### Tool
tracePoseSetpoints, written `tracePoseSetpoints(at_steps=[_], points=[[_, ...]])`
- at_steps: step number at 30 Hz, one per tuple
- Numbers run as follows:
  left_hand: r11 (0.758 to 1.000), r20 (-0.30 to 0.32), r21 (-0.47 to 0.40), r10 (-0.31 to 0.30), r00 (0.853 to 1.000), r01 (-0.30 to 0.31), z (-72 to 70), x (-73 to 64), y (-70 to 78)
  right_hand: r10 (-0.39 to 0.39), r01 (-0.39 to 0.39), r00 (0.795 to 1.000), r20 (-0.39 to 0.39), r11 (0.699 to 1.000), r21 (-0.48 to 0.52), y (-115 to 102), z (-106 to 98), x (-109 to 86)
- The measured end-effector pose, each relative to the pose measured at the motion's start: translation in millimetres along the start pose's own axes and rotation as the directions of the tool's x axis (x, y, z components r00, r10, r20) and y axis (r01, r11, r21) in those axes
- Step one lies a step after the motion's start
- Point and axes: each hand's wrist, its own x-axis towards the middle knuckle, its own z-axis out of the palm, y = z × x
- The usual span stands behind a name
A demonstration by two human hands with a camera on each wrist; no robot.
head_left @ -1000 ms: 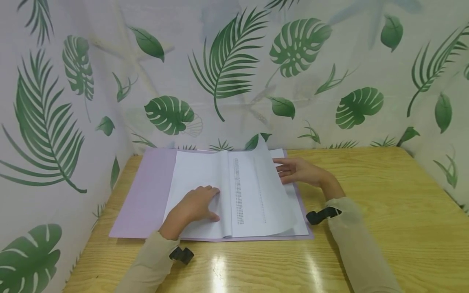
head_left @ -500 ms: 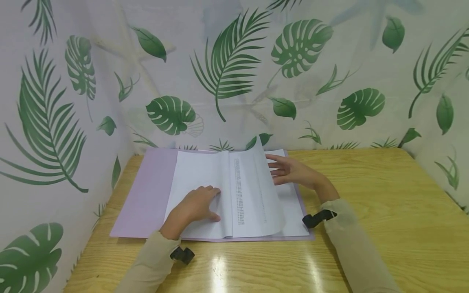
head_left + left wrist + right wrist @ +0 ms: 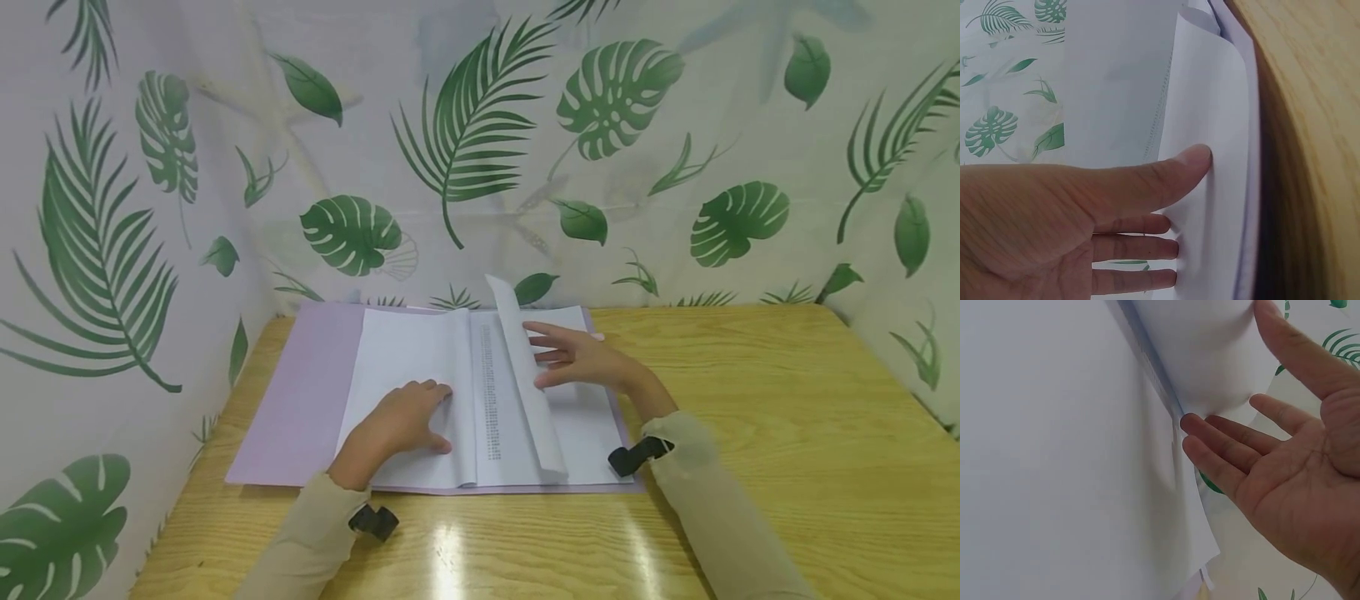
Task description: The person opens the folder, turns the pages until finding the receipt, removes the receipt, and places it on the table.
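Note:
A light-purple folder lies open, with white sheets inside. My left hand rests on the left-hand sheets near the fold; in the left wrist view its thumb and fingertips press the white paper with fingers extended. A curled page stands up from the right side, bent over toward the left and partly covering a printed column of small text. My right hand is behind that page; in the right wrist view, its spread, fairly straight fingers touch the paper.
The folder lies on a wooden table, near its back edge. Behind and to the left hangs a white cloth printed with green leaves. A black strap device is on the left wrist, another black device on the right.
My right hand has moved left, and the page has curled up and over toward the left with it. The left hand has stayed in place.

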Motion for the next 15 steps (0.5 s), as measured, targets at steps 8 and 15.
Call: tracePoseSetpoints(at_steps=[8,15], points=[[1.000,-0.002,0.005,0.007,1.000,-0.007,-0.5,0.6,0.2,0.006,-0.008,1.000,-0.021,0.998,-0.059,-7.3,9.1,4.1],[1.000,-0.007,0.008,0.010,1.000,-0.009,0.1,0.0,0.0,0.003,-0.003,1.000,-0.004,0.995,-0.103,-14.1,16.4,5.6]])
